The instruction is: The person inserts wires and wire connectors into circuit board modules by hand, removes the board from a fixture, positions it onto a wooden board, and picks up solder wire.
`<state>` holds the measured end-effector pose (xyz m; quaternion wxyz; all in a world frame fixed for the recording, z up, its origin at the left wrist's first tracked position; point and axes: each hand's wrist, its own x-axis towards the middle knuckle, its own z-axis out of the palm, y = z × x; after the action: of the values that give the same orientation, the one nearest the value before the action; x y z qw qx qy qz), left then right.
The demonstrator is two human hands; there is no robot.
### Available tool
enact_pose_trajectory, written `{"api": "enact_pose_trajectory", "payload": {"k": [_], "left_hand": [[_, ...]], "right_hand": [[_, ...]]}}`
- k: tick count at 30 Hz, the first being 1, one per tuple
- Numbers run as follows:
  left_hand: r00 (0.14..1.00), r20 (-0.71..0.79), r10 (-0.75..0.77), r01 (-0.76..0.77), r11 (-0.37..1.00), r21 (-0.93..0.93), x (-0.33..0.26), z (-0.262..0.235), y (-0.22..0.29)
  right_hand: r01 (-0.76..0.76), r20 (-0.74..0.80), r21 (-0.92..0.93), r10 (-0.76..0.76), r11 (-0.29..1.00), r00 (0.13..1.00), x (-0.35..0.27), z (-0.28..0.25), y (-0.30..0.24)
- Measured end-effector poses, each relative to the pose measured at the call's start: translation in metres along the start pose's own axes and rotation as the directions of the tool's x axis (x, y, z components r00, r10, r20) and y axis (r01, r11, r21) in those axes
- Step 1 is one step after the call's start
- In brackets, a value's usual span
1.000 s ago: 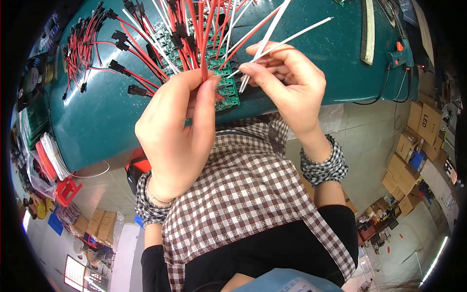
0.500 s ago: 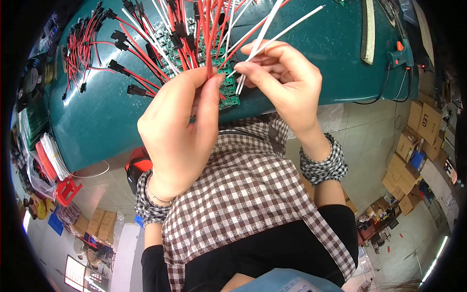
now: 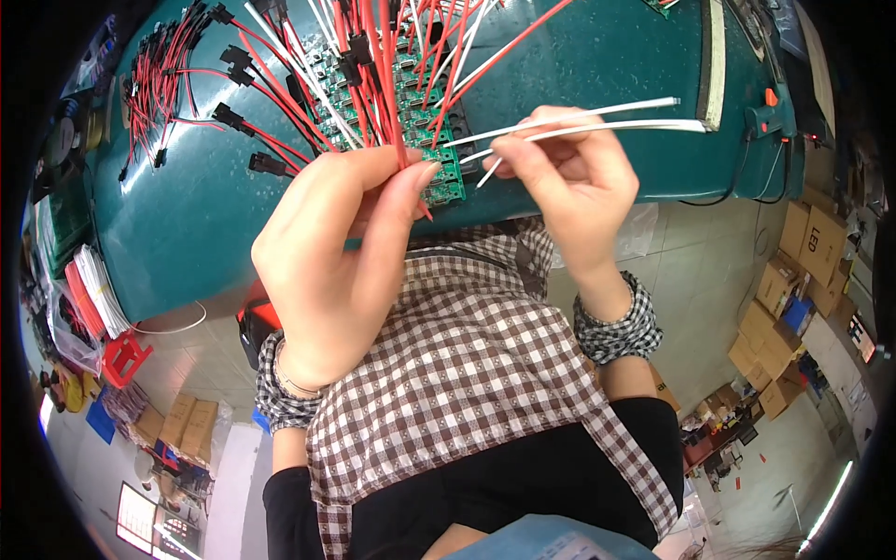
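My left hand [image 3: 341, 247] pinches a bundle of red wires [image 3: 388, 84] between thumb and fingers; one red end pokes out below the fingertips. At the right, my right hand [image 3: 577, 187] is closed on a few white wires [image 3: 625, 126], whose long ends stretch rightward. Their short ends reach out left of the fingertips, beside the green circuit boards [image 3: 452, 173]. Red and white wires stand up from those boards. Black connectors [image 3: 357, 58] hang among the wires, and my left hand hides part of the near boards.
More red wires with black connectors [image 3: 168, 84] lie in a pile at the left of the green table [image 3: 597, 56]. A pale strip [image 3: 711, 65] and a green tool with an orange part [image 3: 767, 114] lie at the right. Cardboard boxes [image 3: 812, 243] stand beyond.
The white wires in my right hand have swung from pointing up and right to lying nearly level rightward. That hand has shifted slightly right and down. My left hand still grips the red wires.
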<state>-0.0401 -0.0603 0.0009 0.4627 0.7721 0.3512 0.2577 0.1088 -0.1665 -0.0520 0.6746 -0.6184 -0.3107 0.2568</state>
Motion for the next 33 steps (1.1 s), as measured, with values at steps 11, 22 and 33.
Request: {"api": "enact_pose_trajectory", "payload": {"k": [11,22,33], "left_hand": [[0.999,0.013,-0.044,0.045,0.997,-0.068,-0.006,-0.003,0.0],[0.999,0.018,-0.031,0.032,0.996,-0.081,-0.005,-0.001,-0.001],[0.999,-0.022,0.03,-0.031,0.999,-0.034,-0.003,0.005,-0.008]], "right_hand": [[0.25,0.085,-0.277,-0.236,0.928,0.968,0.004,0.007,-0.003],[0.302,0.178,-0.331,-0.255,0.894,0.95,0.005,0.009,-0.01],[0.274,0.142,-0.303,-0.241,0.913,0.96,0.008,0.009,-0.001]]}}
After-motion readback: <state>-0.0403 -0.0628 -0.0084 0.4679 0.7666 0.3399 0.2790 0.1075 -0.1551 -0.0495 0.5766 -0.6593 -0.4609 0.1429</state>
